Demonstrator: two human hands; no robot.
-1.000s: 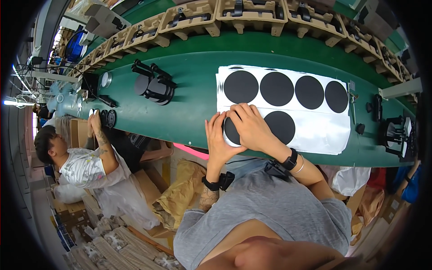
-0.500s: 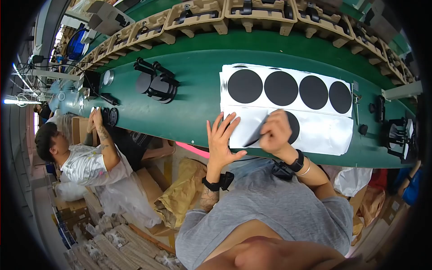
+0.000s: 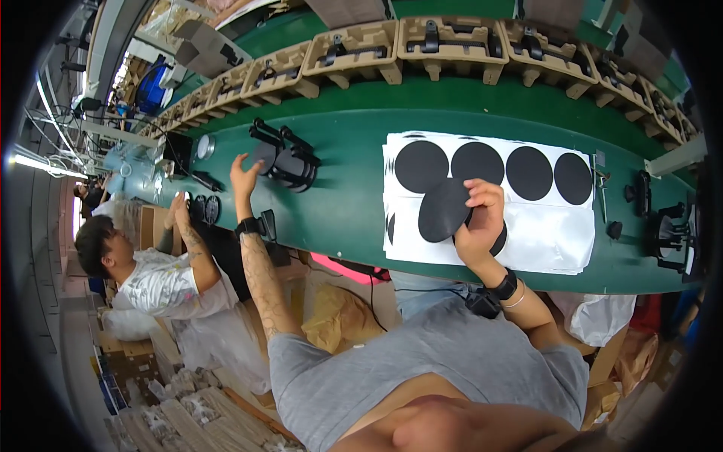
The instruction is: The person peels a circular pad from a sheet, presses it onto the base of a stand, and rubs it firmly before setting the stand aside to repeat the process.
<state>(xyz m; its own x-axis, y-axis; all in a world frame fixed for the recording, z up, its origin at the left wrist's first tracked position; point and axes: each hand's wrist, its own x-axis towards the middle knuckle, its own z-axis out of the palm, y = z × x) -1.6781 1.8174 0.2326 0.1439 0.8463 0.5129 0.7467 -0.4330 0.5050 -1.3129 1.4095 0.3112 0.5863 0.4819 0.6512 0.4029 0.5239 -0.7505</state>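
Pinched in my right hand (image 3: pixel 483 222) is a black round sticker (image 3: pixel 443 211), lifted and tilted above a stack of white sheets (image 3: pixel 548 235). Several more black discs lie on the top sheet, and part of one shows behind my right hand. My left hand (image 3: pixel 245 179) is stretched out to the left, fingers apart and holding nothing. It is right beside a black device with a round base and upright arms (image 3: pixel 294 167); whether the fingertips touch it I cannot tell.
A row of tan moulded trays (image 3: pixel 452 49) with black parts lines the far side of the green table (image 3: pixel 346 203). Another black device (image 3: pixel 672 237) stands at the right end. A co-worker (image 3: pixel 162 264) sits at the left; a grey box (image 3: pixel 207 47) is at the back left.
My right hand has peeled the black sticker off the sheet and raised it. My left hand has left the sheet and moved left to the black device. The view has shifted slightly.
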